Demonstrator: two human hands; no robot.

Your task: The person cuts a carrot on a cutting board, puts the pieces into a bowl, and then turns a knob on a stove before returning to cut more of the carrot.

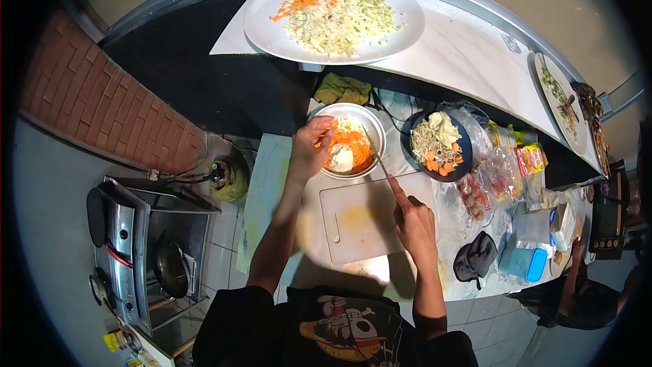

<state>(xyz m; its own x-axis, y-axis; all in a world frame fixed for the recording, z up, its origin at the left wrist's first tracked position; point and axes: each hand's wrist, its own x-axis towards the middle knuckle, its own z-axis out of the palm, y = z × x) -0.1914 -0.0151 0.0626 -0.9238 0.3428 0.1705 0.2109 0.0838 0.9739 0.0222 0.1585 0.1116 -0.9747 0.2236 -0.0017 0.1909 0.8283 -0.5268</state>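
Note:
My left hand (pixel 314 146) is over the left side of a metal bowl (pixel 381 137), its fingers bent, with orange carrot at the fingertips. Inside the bowl are shredded carrot (pixel 363 155), orange carrot slices, pale shreds and a smooth, pale rounded lump (pixel 341 159). My right hand (pixel 415 223) grips a knife (pixel 377 156) by its handle, and the blade reaches up over the bowl's right rim. Below the bowl lies a white cutting board (pixel 353 241) with an orange stain and a thin pale strip (pixel 335 228) on it.
Right of the bowl is a dark plate (pixel 464 137) with bean sprouts, carrot slices and cabbage. Plastic bags (pixel 485 187), a black cap (pixel 475 258) and a blue-lidded container (pixel 524 261) lie farther right. A large white plate (pixel 261 24) of shredded vegetables occupies the raised shelf. Another person's arm (pixel 572 275) shows at right.

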